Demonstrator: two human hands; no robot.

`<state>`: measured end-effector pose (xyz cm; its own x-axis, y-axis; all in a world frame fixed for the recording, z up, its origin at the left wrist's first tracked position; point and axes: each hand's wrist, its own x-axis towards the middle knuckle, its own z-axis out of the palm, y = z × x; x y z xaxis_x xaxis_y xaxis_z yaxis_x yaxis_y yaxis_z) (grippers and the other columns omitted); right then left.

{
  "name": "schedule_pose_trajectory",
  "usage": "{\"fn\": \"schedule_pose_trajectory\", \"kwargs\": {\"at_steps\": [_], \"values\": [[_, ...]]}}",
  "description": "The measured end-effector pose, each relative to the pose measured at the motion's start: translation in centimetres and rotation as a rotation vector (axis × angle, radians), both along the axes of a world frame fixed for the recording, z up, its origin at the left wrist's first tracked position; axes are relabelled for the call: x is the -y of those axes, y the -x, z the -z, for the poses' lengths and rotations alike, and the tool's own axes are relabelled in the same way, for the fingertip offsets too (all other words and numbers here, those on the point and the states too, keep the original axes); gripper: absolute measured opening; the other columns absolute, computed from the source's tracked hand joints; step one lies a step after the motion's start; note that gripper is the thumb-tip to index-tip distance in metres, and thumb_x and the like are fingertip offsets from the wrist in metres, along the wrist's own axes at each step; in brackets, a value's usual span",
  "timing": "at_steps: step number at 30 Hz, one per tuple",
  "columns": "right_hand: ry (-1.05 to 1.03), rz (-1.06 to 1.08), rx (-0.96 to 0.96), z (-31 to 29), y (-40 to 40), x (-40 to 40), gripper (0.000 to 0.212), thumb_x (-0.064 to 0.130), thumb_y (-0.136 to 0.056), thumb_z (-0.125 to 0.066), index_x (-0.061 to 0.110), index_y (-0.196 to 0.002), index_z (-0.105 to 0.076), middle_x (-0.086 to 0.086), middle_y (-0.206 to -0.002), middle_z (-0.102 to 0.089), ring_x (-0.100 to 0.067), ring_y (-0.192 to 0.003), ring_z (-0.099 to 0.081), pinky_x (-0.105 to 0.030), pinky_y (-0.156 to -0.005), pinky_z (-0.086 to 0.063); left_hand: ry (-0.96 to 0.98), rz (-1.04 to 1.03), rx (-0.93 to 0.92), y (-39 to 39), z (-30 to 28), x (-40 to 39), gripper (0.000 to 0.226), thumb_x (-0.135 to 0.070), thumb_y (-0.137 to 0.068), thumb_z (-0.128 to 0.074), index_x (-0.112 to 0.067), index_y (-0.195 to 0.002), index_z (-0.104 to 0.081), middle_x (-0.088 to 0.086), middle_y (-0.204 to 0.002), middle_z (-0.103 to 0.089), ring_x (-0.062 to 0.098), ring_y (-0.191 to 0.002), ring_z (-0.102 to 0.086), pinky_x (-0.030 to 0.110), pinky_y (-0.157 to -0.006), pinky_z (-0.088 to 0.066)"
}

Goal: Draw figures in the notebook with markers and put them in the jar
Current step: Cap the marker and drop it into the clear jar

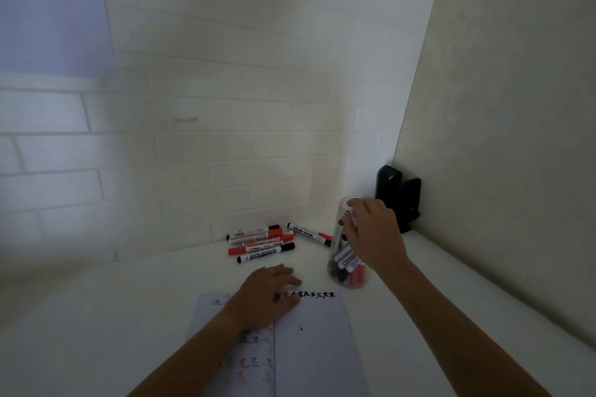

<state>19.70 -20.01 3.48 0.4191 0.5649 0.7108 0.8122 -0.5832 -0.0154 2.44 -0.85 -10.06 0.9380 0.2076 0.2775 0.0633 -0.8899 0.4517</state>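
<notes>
The left hand point(269, 295) lay flat, fingers relaxed, on the open notebook point(309, 342), covering part of a row of small drawn figures point(317, 294). The right hand point(371, 235) was at the rim of the clear jar point(346, 263) — whether it pinched a marker could not be told — while loose markers point(261, 243) lay just beyond the left hand.

Bare table point(129, 316) left of notebook point(316, 348), marker pile point(261, 243) behind, jar point(346, 255) and seemingly black stand point(400, 200) crowding right corner
</notes>
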Motion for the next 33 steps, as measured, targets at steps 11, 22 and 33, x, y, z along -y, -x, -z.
{"fn": "schedule_pose_trajectory", "kwargs": {"at_steps": [11, 22, 33], "values": [[0.117, -0.382, -0.145, 12.5, 7.3, -0.6, 0.010, 0.023, -0.088, -0.050, 0.022, -0.089, -0.060, 0.006, -0.086, -0.056, -0.015, -0.077, -0.054, -0.025, -0.069, -0.043, 0.147, -0.035, 0.119, -0.6, -0.7, -1.3, 0.028, -0.031, -0.093, -0.060, -0.024, -0.119, -0.066, -0.008, -0.118, -0.063, 0.004, -0.109, -0.057, 0.027, -0.100, -0.046], [0.093, -0.386, -0.262, 14.6, 6.7, -0.8, 0.014, 0.021, -0.090, -0.048, 0.023, -0.093, -0.061, 0.007, -0.093, -0.060, -0.012, -0.082, -0.052, -0.026, -0.070, -0.049, -0.254, -0.335, 0.182, -1.8, -0.8, -6.1, 0.031, -0.001, -0.079, -0.069, -0.018, -0.104, -0.068, 0.005, -0.111, -0.066, 0.028, -0.100, -0.062, 0.038, -0.081, -0.053], [0.045, -0.404, -0.420, 13.7, 7.2, -0.2, 0.040, 0.025, -0.096, -0.044, 0.026, -0.134, -0.057, 0.010, -0.120, -0.057, -0.007, -0.108, -0.053, -0.023, -0.093, -0.045, 0.041, -0.159, 0.319, -0.9, -3.0, -1.9, 0.025, -0.015, -0.082, -0.064, -0.026, -0.104, -0.059, -0.011, -0.088, -0.053, 0.002, -0.081, -0.051, 0.012, -0.066, -0.035]]}}
